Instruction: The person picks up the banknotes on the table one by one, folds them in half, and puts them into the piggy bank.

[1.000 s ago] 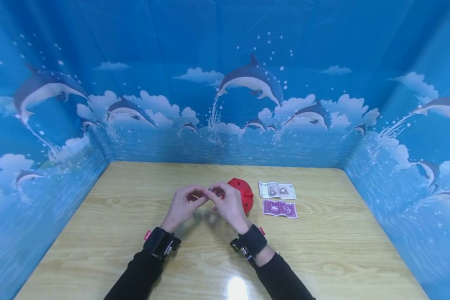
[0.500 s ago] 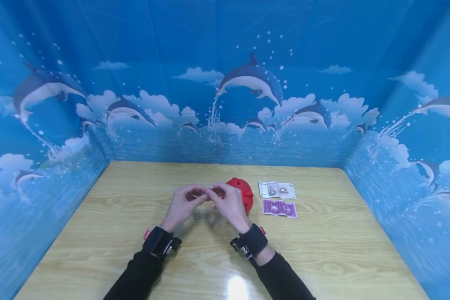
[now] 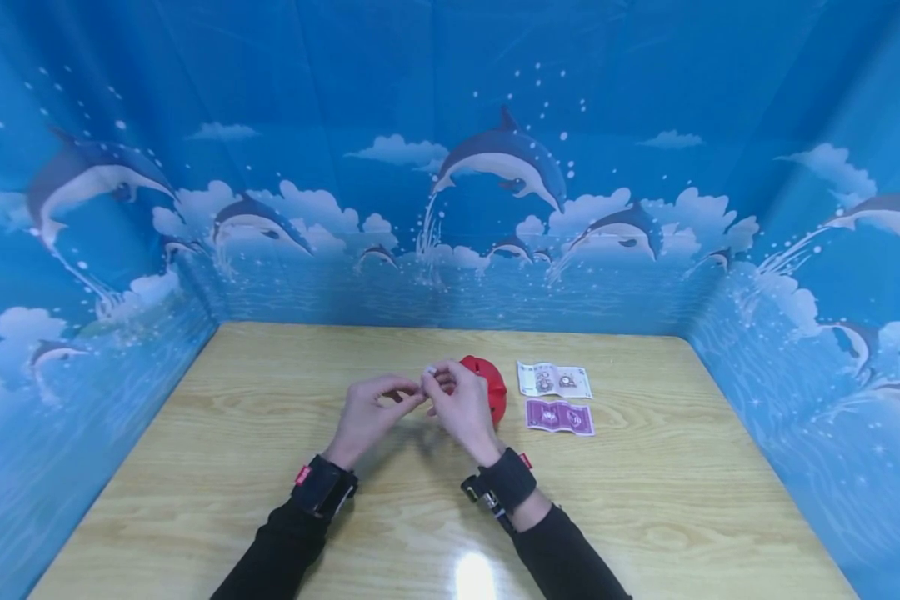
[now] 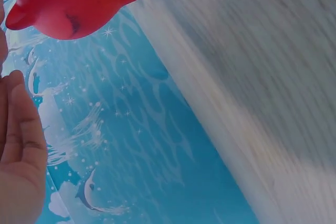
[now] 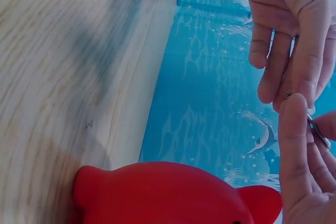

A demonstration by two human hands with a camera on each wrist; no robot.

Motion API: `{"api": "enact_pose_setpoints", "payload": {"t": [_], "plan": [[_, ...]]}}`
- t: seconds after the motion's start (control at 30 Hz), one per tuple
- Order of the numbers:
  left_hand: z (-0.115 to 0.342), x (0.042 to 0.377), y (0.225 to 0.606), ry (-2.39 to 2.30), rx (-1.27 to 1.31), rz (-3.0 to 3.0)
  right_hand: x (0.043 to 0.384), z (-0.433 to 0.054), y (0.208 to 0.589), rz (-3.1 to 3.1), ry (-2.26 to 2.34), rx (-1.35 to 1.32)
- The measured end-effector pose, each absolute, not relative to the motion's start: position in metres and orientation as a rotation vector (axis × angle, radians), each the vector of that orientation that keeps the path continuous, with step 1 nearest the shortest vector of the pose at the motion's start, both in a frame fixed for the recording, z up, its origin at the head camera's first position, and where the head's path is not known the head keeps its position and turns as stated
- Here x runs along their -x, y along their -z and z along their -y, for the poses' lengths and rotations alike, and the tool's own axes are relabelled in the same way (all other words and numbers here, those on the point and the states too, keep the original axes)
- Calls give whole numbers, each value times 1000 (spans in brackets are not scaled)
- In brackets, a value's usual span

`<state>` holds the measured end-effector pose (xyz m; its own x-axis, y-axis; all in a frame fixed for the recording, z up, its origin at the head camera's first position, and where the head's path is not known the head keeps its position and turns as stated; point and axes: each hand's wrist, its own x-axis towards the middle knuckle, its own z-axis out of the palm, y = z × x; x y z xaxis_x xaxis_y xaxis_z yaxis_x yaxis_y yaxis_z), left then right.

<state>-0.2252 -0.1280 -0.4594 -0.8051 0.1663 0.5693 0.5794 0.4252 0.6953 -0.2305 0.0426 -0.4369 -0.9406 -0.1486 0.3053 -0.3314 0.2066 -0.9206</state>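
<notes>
My left hand (image 3: 367, 417) and right hand (image 3: 461, 408) meet at the fingertips above the table, in front of a red piggy bank (image 3: 495, 392). In the right wrist view, a silver coin (image 5: 317, 130) shows edge-on, pinched between the right thumb and fingers. A small metallic coin edge (image 5: 287, 94) peeks out where the left thumb and index finger come together, close to a right fingertip. Most of it is hidden. The piggy bank stands upright just beyond the right hand, which partly covers it in the head view.
Two creased banknotes lie flat right of the piggy bank: a pale one (image 3: 555, 380) behind and a purple one (image 3: 560, 417) in front. Blue dolphin-print curtains (image 3: 450, 283) enclose the wooden table (image 3: 645, 483) at the back and sides.
My left hand has turned slightly at the wrist and dropped a little, its fingertips shifting right. The right fingertips have tilted up a bit. Piggy bank and banknotes have stayed put.
</notes>
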Motion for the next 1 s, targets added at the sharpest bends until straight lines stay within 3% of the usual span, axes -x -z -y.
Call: {"api": "enact_pose_setpoints", "payload": {"t": [0.47,1.0], "plan": [[124,223,461,1321,596,2234,219,-44,412,2374,-1866,-448],[115,225,458,1352,575,2222,235,-51,428,2368,-1814,-521]]}}
